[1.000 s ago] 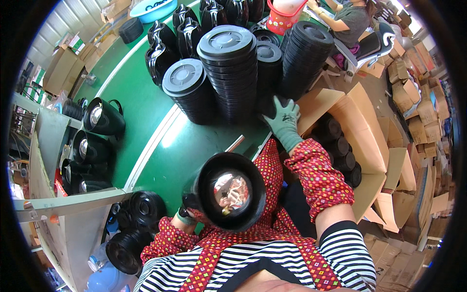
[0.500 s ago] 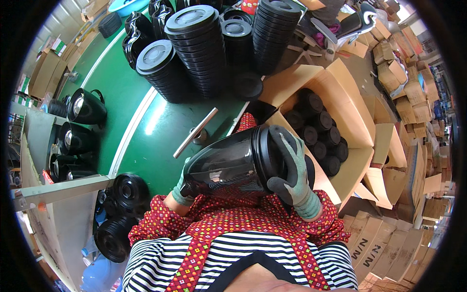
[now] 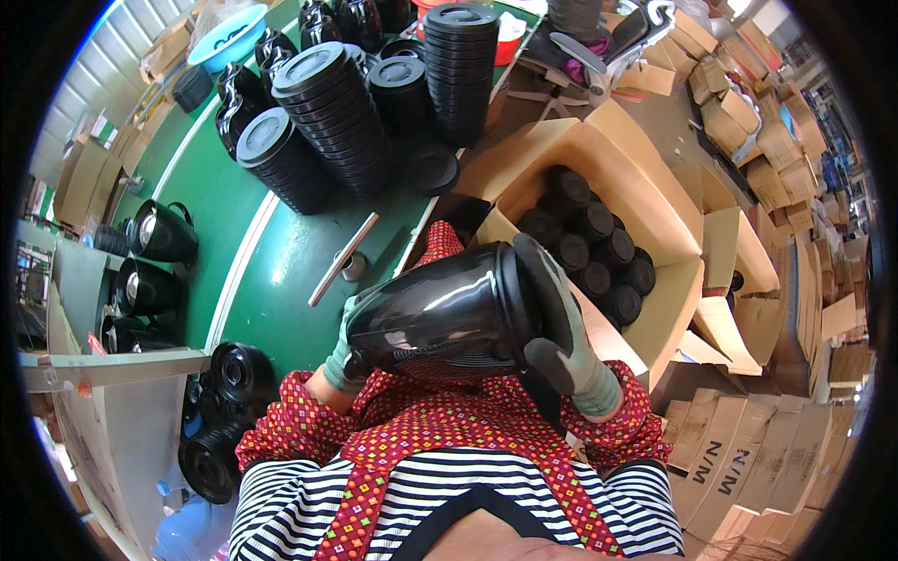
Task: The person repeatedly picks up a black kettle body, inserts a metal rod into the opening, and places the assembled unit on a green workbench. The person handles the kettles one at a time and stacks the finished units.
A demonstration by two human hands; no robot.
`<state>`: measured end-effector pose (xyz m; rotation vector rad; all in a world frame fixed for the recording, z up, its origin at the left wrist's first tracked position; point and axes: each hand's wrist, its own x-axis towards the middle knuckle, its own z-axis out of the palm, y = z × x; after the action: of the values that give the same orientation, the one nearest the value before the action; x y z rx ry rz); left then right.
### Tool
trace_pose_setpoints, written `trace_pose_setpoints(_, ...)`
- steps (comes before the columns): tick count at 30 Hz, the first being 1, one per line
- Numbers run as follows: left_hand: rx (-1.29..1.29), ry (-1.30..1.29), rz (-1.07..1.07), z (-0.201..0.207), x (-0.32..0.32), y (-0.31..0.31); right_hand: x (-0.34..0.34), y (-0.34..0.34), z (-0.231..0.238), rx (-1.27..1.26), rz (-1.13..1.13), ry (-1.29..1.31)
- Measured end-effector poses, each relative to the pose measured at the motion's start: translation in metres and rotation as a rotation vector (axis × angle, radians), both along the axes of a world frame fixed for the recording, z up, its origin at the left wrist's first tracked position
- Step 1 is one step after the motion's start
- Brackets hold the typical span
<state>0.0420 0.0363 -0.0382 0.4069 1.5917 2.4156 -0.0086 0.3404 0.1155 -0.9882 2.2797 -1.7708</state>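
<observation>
In front of my apron lies a glossy black jar (image 3: 426, 313) on its side in my hands, its narrower base to the left. A black ridged lid (image 3: 511, 299) sits at its right end. My left hand (image 3: 337, 363), in a green-grey glove, cups the base, with most of its fingers hidden behind the jar. My right hand (image 3: 571, 332), in a matching glove with dark palm and fingertips, clasps the lid end, its thumb below and fingers along the far side.
A green table (image 3: 290, 280) carries tall stacks of black lids (image 3: 332, 112), a metal bar (image 3: 343, 260) and black buckets (image 3: 161, 231). To the right, an open carton (image 3: 650, 215) holds several black jars. Flat cardboard boxes (image 3: 739, 439) stand at the lower right. A grey ledge (image 3: 122, 369) borders the left.
The view has shifted, so the table's stacks and the carton appear farther left. My right hand lies flatter against the lid, and the jar has turned slightly in my hands.
</observation>
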Motion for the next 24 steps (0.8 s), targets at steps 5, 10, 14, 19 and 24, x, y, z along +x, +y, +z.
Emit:
trace_pose_setpoints(5,-0.799,0.441,0.543,0.060,0.006,0.017,0.011,0.005,0.000,-0.153,0.002,-0.341)
trace_pose_setpoints(10,-0.775,0.435,0.522,0.058,0.003,0.015,0.016,0.004,0.002,-0.074,-0.037,-0.194)
trace_pose_setpoints(14,-0.857,0.643,0.384,0.065,-0.006,0.012,0.023,0.012,-0.001,-0.025,-0.057,-0.011)
trace_pose_setpoints(19,-0.153,0.170,-0.201,-0.018,-0.006,0.020,0.023,-0.001,0.028,0.128,0.062,0.330)
trace_pose_setpoints(24,0.599,-0.065,0.334,0.044,0.016,0.134,0.010,-0.006,0.029,0.192,0.300,0.515)
